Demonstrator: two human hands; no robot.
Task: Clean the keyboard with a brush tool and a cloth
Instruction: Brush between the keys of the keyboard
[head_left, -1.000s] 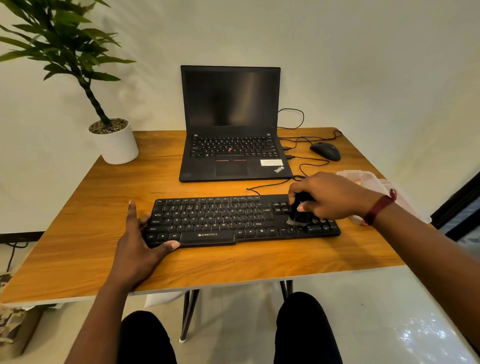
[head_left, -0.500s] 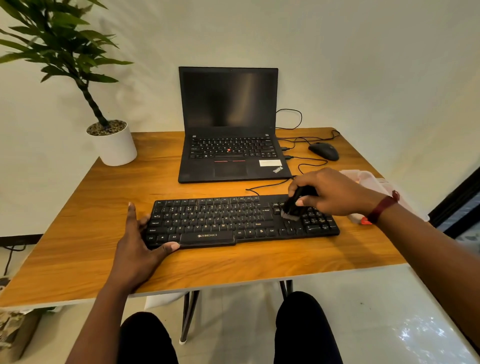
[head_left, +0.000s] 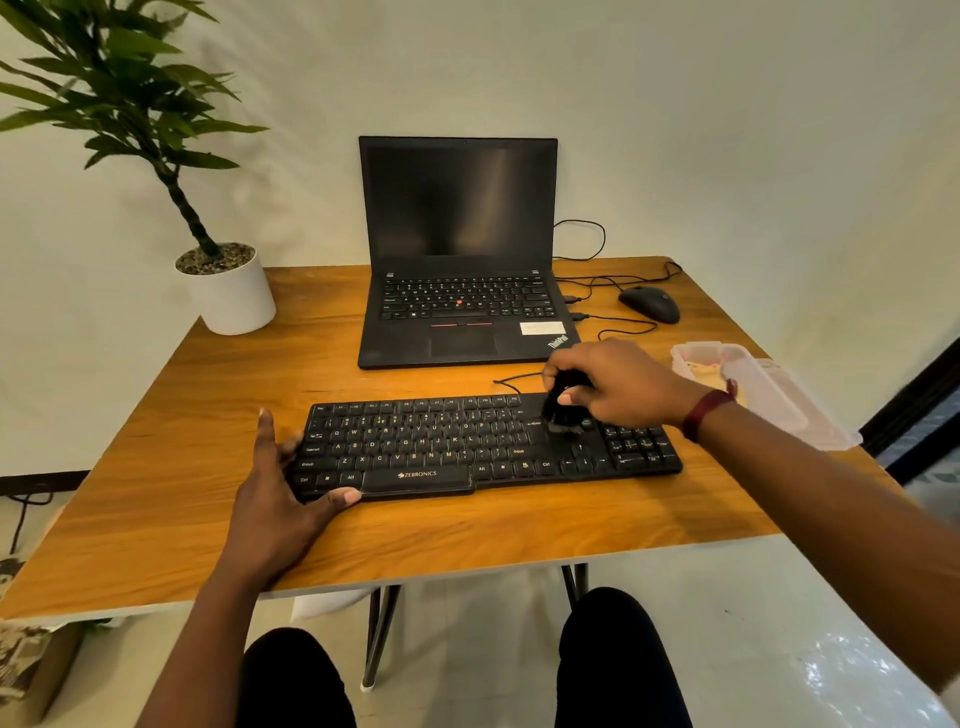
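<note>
A black keyboard (head_left: 441, 441) lies across the wooden table (head_left: 182, 415) in front of me. My right hand (head_left: 618, 384) grips a small black brush (head_left: 563, 415), whose bristles touch the keys between the letter block and the number pad. My left hand (head_left: 270, 499) rests against the keyboard's left end, fingers straight along the edge and thumb along its front. No cloth can be told apart in view.
An open black laptop (head_left: 462, 260) stands behind the keyboard. A black mouse (head_left: 649, 304) and cables lie at the back right. A clear plastic container (head_left: 753, 384) sits at the right edge. A potted plant (head_left: 228, 291) stands at the back left.
My right hand has moved the brush leftward and away from me across the keyboard, from the number pad toward the middle keys. My left hand has stayed at the left end.
</note>
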